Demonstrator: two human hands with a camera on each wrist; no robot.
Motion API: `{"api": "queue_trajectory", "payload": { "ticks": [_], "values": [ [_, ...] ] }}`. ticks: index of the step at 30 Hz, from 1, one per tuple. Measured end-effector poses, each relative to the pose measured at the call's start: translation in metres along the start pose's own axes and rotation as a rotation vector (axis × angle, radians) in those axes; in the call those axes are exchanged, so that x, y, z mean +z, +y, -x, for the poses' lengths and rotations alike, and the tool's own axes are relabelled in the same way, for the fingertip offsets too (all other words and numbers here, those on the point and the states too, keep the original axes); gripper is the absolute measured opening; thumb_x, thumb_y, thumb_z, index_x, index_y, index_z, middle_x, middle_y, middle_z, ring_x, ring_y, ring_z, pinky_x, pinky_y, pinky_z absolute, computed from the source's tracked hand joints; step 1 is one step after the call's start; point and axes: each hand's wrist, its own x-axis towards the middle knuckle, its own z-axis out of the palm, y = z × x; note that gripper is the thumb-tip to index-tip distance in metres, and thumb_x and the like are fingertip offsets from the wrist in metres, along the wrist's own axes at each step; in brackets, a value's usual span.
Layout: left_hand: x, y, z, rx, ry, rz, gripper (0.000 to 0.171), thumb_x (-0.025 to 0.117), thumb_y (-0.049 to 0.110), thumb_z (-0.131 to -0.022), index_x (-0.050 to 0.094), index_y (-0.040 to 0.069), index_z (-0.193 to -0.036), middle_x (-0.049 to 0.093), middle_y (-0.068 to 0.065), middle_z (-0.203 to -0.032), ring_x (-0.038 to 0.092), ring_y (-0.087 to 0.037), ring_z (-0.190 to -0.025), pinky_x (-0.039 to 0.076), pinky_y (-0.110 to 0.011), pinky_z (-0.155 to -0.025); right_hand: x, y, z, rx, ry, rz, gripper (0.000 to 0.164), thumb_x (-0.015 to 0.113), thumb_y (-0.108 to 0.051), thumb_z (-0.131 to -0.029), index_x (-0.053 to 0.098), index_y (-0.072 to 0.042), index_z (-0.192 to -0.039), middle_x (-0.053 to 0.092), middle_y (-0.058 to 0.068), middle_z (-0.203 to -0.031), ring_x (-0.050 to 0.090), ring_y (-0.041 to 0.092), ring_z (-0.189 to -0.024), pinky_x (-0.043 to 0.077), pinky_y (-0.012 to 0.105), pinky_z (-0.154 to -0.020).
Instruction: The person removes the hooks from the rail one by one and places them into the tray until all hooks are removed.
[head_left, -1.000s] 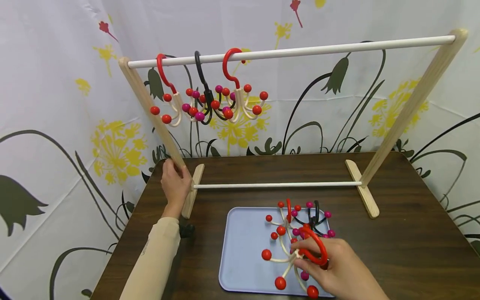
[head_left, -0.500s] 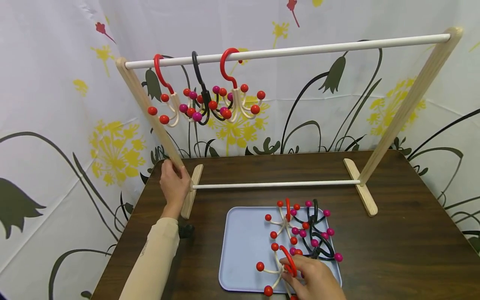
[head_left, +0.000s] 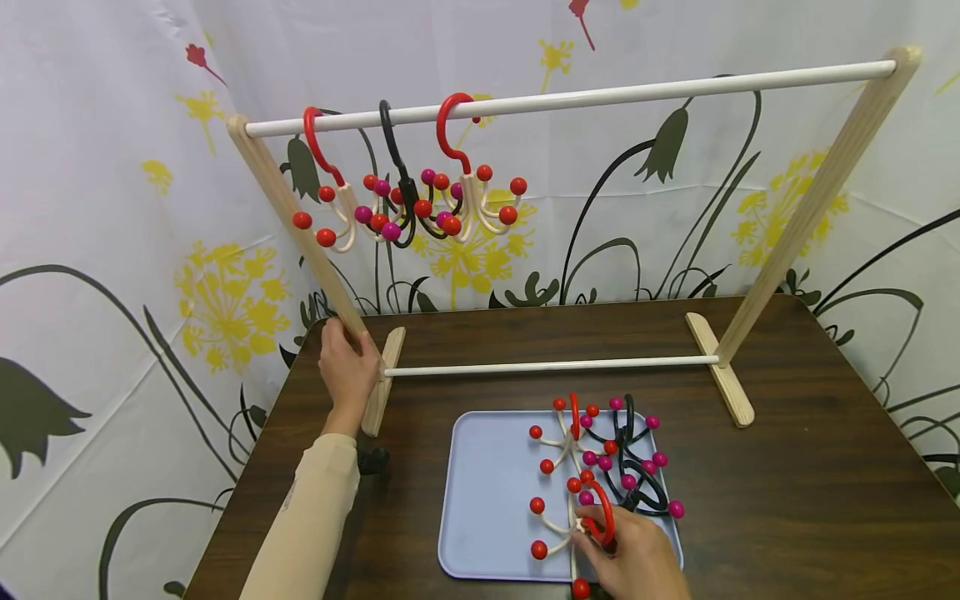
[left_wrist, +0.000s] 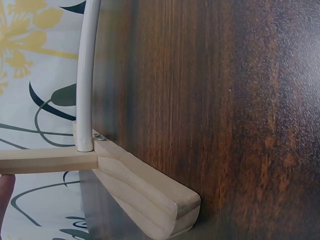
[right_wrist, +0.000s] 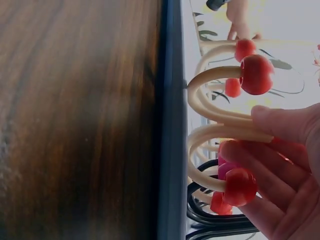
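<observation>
My right hand [head_left: 633, 554] pinches a multi-arm hanger with a red hook [head_left: 606, 508] at its cream stem, over the front right of the pale blue tray [head_left: 480, 492]. In the right wrist view, the hanger's curved cream arms [right_wrist: 210, 75], tipped with red balls, are right at the tray's edge, thumb on one side of the stem and fingers on the other. My left hand [head_left: 348, 367] grips the lower part of the rack's left wooden post [head_left: 330, 279]. Only a fingertip [left_wrist: 6, 190] of it shows in the left wrist view, beside the post.
Another red-hooked hanger [head_left: 572, 450] and black hangers [head_left: 621, 437] with magenta balls lie on the tray's right side. Three hangers, including a black-hooked one [head_left: 408, 196], hang at the left of the rack's white top rod [head_left: 600, 97]. A lower rod [head_left: 551, 367] joins the rack's feet.
My right hand has moved left and down onto the tray with the red-hooked hanger, then shifted slightly right as the hanger turned more upright. The left hand stays on the post.
</observation>
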Motion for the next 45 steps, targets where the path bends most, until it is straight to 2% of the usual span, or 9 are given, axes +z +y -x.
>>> {"api": "queue_trajectory", "payload": {
  "ticks": [6,15,24,27,31,35,38,45],
  "values": [
    [0.001,0.001,-0.001,-0.010,-0.008,-0.001,0.019,0.063,0.011,-0.087,0.053,0.001,-0.099,0.050,-0.017,-0.088,0.052,-0.037,-0.073,0.041,-0.055,-0.062,-0.001,-0.003,0.000,0.061,0.008,0.062,0.028,0.081,-0.030,-0.079,0.075,-0.016,-0.103,0.043,-0.013,-0.060,0.039,0.003,-0.054,0.036,0.022,-0.054],
    [0.001,0.000,0.000,-0.011,-0.003,-0.003,0.021,0.064,0.013,-0.087,0.053,0.001,-0.100,0.051,-0.018,-0.089,0.053,-0.037,-0.074,0.042,-0.055,-0.063,-0.001,-0.004,0.000,0.067,0.025,0.081,0.028,0.082,-0.031,-0.078,0.076,-0.018,-0.102,0.045,-0.016,-0.061,0.040,0.002,-0.054,0.037,0.021,-0.053],
    [0.002,-0.001,0.001,-0.014,-0.009,-0.001,0.020,0.064,0.012,-0.087,0.053,0.001,-0.100,0.050,-0.017,-0.088,0.052,-0.036,-0.074,0.041,-0.054,-0.061,-0.006,-0.003,0.001,0.113,-0.049,0.080,0.031,0.078,-0.036,-0.082,0.075,-0.021,-0.108,0.045,-0.013,-0.062,0.041,0.005,-0.056,0.036,0.023,-0.053],
    [0.002,-0.001,0.001,-0.013,-0.003,0.001,0.019,0.064,0.010,-0.087,0.053,0.000,-0.099,0.050,-0.017,-0.087,0.052,-0.037,-0.073,0.041,-0.054,-0.061,-0.010,-0.004,0.003,0.133,-0.079,0.087,0.030,0.077,-0.039,-0.082,0.074,-0.023,-0.107,0.049,-0.014,-0.066,0.043,0.006,-0.059,0.036,0.024,-0.054],
    [0.002,0.000,0.000,-0.014,0.000,0.004,0.020,0.064,0.011,-0.087,0.053,0.000,-0.099,0.050,-0.018,-0.088,0.052,-0.037,-0.073,0.041,-0.054,-0.061,-0.019,-0.005,0.005,0.177,-0.108,0.078,0.027,0.077,-0.041,-0.081,0.072,-0.024,-0.102,0.061,-0.013,-0.080,0.049,0.008,-0.065,0.041,0.026,-0.058],
    [0.002,0.000,0.000,-0.015,-0.002,0.004,0.020,0.065,0.012,-0.087,0.053,0.001,-0.099,0.050,-0.018,-0.088,0.052,-0.037,-0.073,0.041,-0.055,-0.061,-0.029,-0.008,0.011,0.199,-0.072,0.075,0.030,0.079,-0.040,-0.079,0.074,-0.022,-0.102,0.069,-0.011,-0.089,0.062,0.012,-0.074,0.050,0.036,-0.068],
    [0.001,0.000,0.001,-0.015,0.000,0.001,0.020,0.065,0.012,-0.087,0.053,0.001,-0.099,0.051,-0.018,-0.087,0.052,-0.036,-0.073,0.041,-0.055,-0.061,-0.039,-0.013,0.016,0.202,-0.018,0.060,0.032,0.081,-0.037,-0.078,0.075,-0.022,-0.106,0.071,-0.012,-0.088,0.067,0.015,-0.082,0.051,0.040,-0.074],
    [0.001,0.001,0.000,-0.022,-0.012,-0.004,0.020,0.065,0.012,-0.088,0.053,0.001,-0.099,0.051,-0.017,-0.089,0.053,-0.036,-0.075,0.041,-0.054,-0.061,-0.061,-0.032,0.020,0.191,0.015,-0.011,0.023,0.081,-0.029,-0.079,0.076,-0.027,-0.102,0.069,-0.020,-0.083,0.062,-0.002,-0.074,0.051,0.029,-0.075]
  ]
}}
